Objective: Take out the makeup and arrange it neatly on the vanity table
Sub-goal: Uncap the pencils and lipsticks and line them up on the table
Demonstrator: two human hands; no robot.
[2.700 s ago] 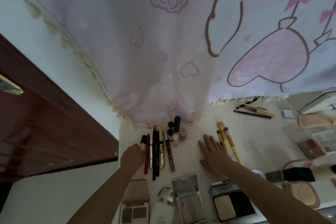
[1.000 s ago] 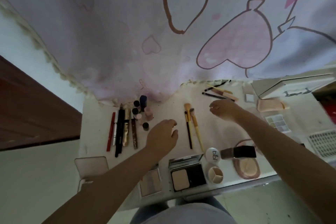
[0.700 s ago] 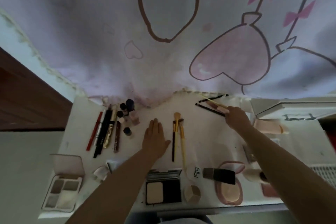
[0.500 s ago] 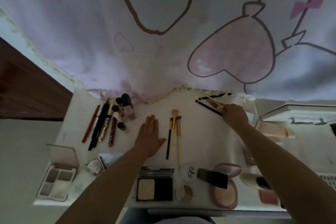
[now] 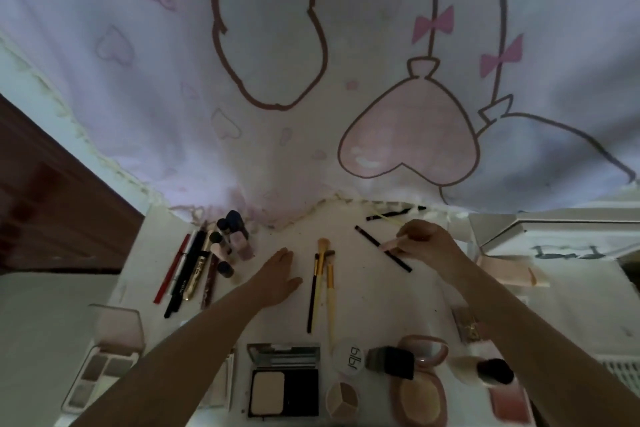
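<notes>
Both forearms reach forward from the bottom edge over the white vanity table (image 5: 381, 295). The left hand (image 5: 277, 279) lies flat on the table surface with its fingers straight and close together, pointing away from the person, and the thumb spread to the right; it holds nothing. Just to its right lie three makeup brushes (image 5: 323, 282) side by side, with their bristles toward the curtain (image 5: 311, 62). The right hand (image 5: 427, 241) is raised a little above the table at the far right side, with the wrist bent and the fingers curled; it pinches a thin pale pink stick (image 5: 389, 245), whose tip points left. A black pencil (image 5: 382, 248) lies slanted on the table just under this hand. To the left of the left hand, a row of pens and liners (image 5: 188, 270) lies almost parallel, and small bottles (image 5: 232, 237) stand beside them near the curtain. Along the near edge sit an open powder compact (image 5: 284, 380), an eyeshadow palette (image 5: 100, 371) and a round pink compact (image 5: 419, 395).
</notes>
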